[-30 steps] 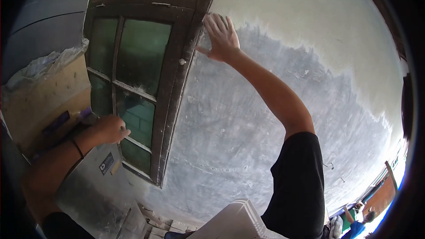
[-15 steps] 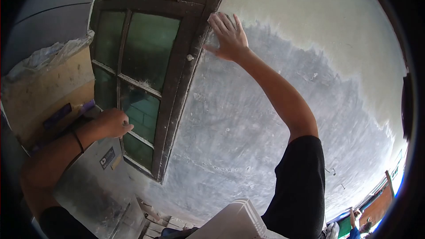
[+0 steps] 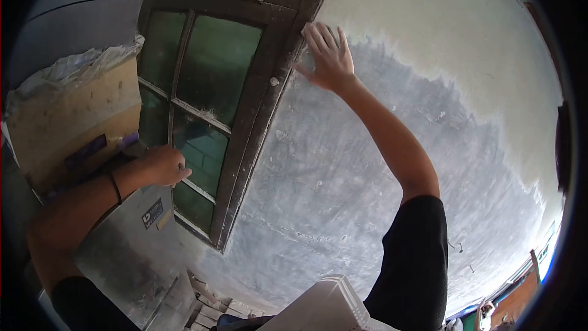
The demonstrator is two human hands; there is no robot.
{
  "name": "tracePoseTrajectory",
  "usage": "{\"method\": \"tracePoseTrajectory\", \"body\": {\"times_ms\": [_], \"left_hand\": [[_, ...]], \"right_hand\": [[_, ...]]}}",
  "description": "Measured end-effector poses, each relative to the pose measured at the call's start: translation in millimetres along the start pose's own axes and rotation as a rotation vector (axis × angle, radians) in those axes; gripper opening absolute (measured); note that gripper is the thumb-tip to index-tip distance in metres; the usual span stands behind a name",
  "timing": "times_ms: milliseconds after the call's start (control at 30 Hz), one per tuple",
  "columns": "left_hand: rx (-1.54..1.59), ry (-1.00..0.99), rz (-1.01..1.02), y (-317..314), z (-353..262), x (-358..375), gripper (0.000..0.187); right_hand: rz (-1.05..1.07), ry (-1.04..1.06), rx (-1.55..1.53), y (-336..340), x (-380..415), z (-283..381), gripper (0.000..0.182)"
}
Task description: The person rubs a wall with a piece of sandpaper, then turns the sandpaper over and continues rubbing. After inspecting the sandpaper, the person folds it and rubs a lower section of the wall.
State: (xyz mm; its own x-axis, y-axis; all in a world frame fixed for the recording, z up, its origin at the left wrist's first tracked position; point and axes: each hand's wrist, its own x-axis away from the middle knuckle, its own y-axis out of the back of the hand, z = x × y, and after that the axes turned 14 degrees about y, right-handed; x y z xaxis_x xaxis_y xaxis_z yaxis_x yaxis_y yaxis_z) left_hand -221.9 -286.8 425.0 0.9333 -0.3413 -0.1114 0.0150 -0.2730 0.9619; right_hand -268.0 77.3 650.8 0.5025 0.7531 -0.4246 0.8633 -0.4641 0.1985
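My right hand (image 3: 331,60) is raised with fingers spread. Its palm faces the wall, over the border between the grey patch (image 3: 343,165) and the dark wooden window frame (image 3: 250,129). My left hand (image 3: 164,166) is curled closed in front of the lower window panes (image 3: 197,147), with the thumb along the bent fingers. What lies inside that fist, if anything, is hidden. Just below it stands a grey metal cabinet (image 3: 131,251) with a dark label (image 3: 153,213).
Cardboard (image 3: 76,107) with crumpled plastic (image 3: 67,73) and a dark grey box (image 3: 79,18) are stacked at left. A round white knob (image 3: 274,81) sits on the frame. Bent hooks (image 3: 459,246) stick out of the wall. Bricks (image 3: 211,315) lie low down.
My view has shifted slightly, so the window and both hands appear a little further right. Both hands keep nearly the same pose. The person at lower right has mostly left view.
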Motion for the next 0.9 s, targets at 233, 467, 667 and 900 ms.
{"method": "tracePoseTrajectory", "body": {"times_ms": [233,467,667,900], "left_hand": [[0.001,0.137,0.086,6.5,-9.0,5.1,0.037],[0.026,0.029,0.008,0.8,-2.5,1.8,0.037],[0.023,0.063,0.038,-1.8,0.4,-1.0,0.036],[-0.034,0.112,0.054,7.6,-9.6,5.6,0.036]], "right_hand": [[-0.004,0.018,-0.128,-9.7,31.3,40.9,0.099],[-0.029,0.055,-0.052,-6.4,12.6,2.3,0.097],[0.036,-0.029,-0.058,0.1,20.7,28.9,0.095],[0.052,0.039,-0.027,-8.0,33.6,20.8,0.094]]}}
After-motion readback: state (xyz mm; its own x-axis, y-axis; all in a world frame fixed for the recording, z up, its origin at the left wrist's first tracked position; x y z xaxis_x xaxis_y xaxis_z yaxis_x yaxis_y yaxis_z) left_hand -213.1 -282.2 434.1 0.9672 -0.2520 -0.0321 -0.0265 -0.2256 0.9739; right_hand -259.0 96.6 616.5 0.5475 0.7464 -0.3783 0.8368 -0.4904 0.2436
